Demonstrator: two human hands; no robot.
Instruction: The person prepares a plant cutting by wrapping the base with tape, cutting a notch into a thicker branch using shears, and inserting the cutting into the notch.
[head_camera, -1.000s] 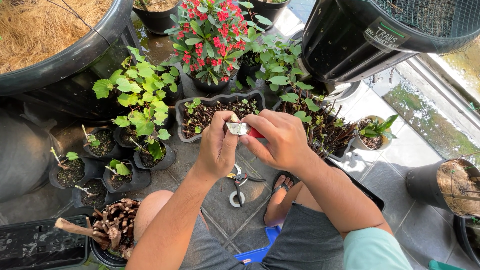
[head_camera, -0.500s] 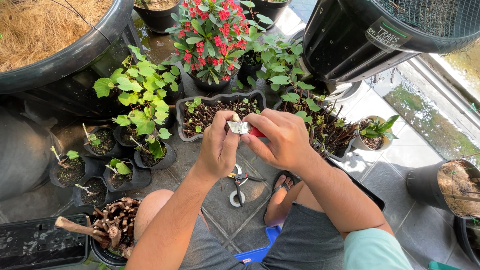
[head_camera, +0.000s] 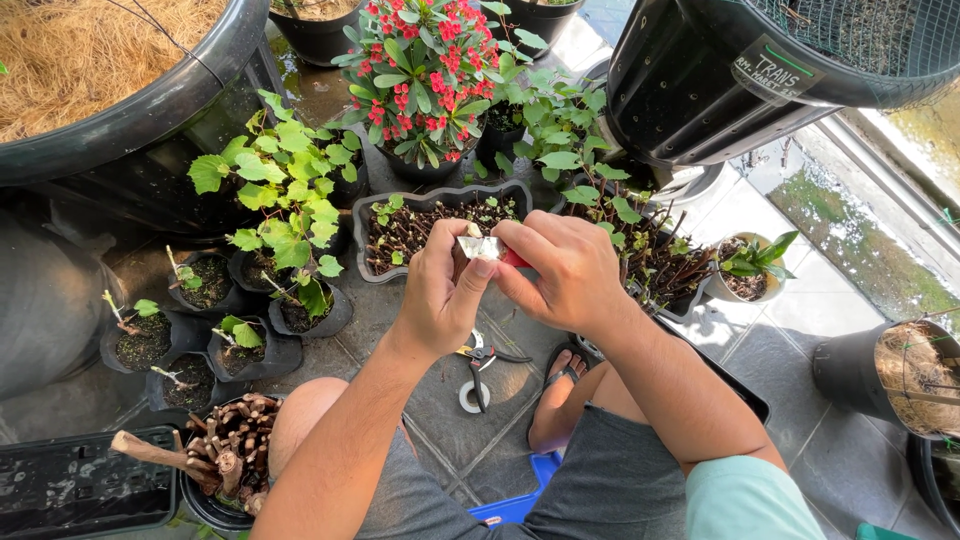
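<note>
Nearest, at the bottom of the frame, the person sits low on a blue plastic stool (head_camera: 520, 500) in grey shorts, with one foot in a dark sandal (head_camera: 562, 375) on the grey tiled floor (head_camera: 440, 400).

Just above, in the centre of the frame, both hands meet. The left hand (head_camera: 440, 295) is closed around something, and its thumb presses on a small crumpled piece of silver foil (head_camera: 484, 247). The right hand (head_camera: 565, 270) pinches the same foil from the other side and also holds a small red object (head_camera: 514, 259); what this object is I cannot tell. The foil is between the fingertips of both hands, above the floor.

Below the hands a pair of small pruning scissors with dark handles (head_camera: 478, 355) lies on the floor, touching a white ring of tape (head_camera: 473, 397).

At the lower left a black pot full of cut brown stems (head_camera: 230, 450) stands, and above it several small black plastic nursery bags with seedlings (head_camera: 205, 280).

Behind the hands is a grey rectangular planter with soil and small sprouts (head_camera: 420, 225). Further up is a plant with red flowers in a black pot (head_camera: 425, 70). In the upper left a large black tub of dry straw (head_camera: 90, 60) stands, and in the upper right a big black bin covered with mesh (head_camera: 760, 70).
</note>
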